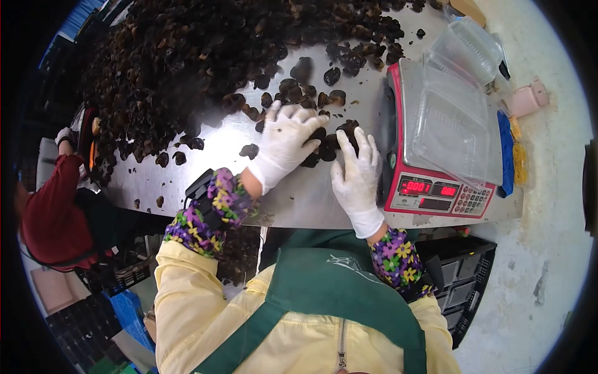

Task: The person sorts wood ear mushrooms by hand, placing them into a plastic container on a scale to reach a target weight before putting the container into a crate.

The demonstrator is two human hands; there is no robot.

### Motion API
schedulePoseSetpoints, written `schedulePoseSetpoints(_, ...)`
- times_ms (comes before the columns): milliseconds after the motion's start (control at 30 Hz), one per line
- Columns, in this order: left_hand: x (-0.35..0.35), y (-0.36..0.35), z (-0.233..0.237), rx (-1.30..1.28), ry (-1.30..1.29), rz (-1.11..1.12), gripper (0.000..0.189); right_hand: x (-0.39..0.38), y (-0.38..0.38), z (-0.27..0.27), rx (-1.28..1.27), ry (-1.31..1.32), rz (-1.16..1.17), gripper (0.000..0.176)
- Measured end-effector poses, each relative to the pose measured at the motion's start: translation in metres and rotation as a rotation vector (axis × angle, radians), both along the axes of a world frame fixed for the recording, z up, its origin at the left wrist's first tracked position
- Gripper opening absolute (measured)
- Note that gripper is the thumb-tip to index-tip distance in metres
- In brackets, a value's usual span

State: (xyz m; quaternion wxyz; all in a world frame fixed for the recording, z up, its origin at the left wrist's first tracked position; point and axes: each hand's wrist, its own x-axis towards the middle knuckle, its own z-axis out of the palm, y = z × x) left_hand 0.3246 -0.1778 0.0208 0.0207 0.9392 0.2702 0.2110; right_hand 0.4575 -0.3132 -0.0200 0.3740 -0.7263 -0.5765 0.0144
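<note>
My left hand (pixel 283 146), in a white glove, lies on the metal table with its fingers stretched out. It rests over and beside a few dark brown, wrinkled mushrooms (pixel 290 92) that look like wood ear. To its right is my right hand (pixel 357 177), also gloved, fingers extended, its fingertips against a dark mushroom (pixel 349 128). More dark pieces (pixel 325 149) sit in the gap between the two hands. What lies under my left palm is hidden.
A big heap of the same mushrooms (pixel 168 56) covers the far left. A red scale (pixel 411 187) with clear plastic trays (pixel 451 124) on it stands at right. Black crates (pixel 461 274) are below the table. Another person's red sleeve (pixel 59 199) shows at left.
</note>
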Motion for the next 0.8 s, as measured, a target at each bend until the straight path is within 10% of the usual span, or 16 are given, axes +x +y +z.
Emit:
schedulePoseSetpoints(467,-0.071,-0.043,-0.003,-0.185,-0.281,0.142,0.034,-0.007,-0.046,-0.01,0.011,-0.035,0.133,0.031)
schedulePoseSetpoints(800,-0.034,0.024,-0.016,-0.298,-0.213,0.061,0.036,-0.008,0.0,-0.002,-0.103,-0.127,0.066,0.056)
